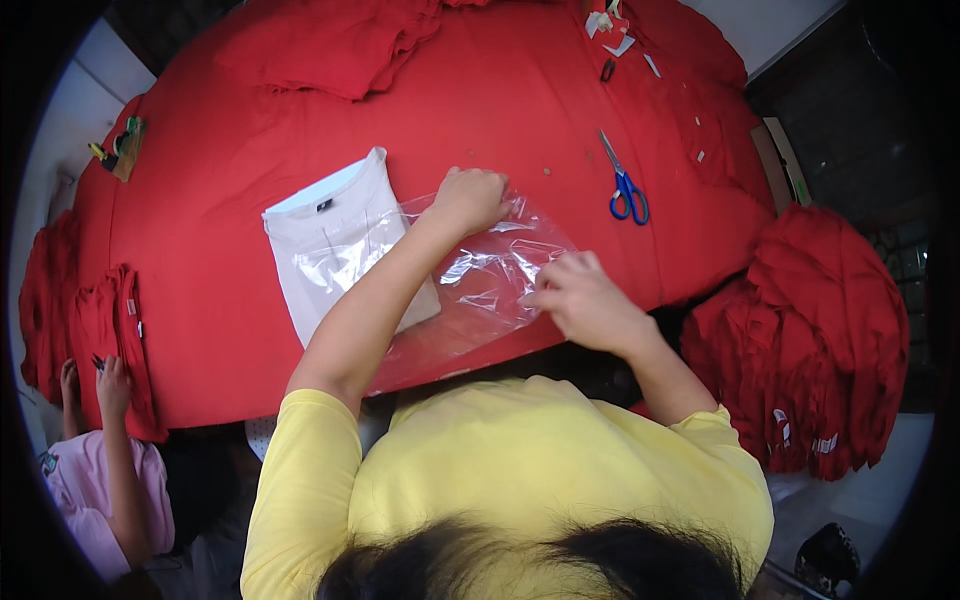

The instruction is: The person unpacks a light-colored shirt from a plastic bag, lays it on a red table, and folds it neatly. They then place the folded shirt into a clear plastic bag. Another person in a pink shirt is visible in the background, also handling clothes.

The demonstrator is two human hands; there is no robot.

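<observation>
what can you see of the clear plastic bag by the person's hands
The clear plastic bag is thin, see-through and glossy, crumpled with bright glints and no clear marking. It is spread near the close edge of the red table surface. Its left part overlaps the pale folded garment; whether that lies inside it is hard to tell. The left hand grips its far edge, with the forearm crossing above; the right hand is at its right side.

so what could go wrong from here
The clear plastic bag, wrinkled between the left hand and right hand, might tear if pulled hard. The pale folded shirt, partly covered by it, could crease or shift. The blue-handled scissors, lying beyond the right hand, might snag the bag if it slides there.
</observation>
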